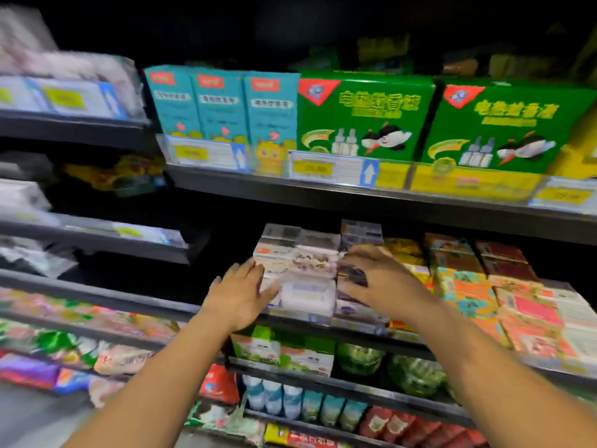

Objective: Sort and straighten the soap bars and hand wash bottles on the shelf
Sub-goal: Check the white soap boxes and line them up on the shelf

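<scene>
Stacked soap boxes (298, 270) — printed card, pale, faintly glossy. Above, green cartons (365, 114) of glossy printed card. Dark, matt, smooth metal on shelf edge (290, 193). Paper price tags (329, 171) behind clear shiny plastic. Lower green packs (360, 358) — crinkled glossy film.

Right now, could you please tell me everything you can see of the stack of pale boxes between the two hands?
The stack of pale boxes looks like white and lilac printed cardboard, several layers high, lying flat at the front of the dark shelf. Its print is too blurred to read. The left hand presses flat against its left side; the right hand curls round its right side.
</scene>
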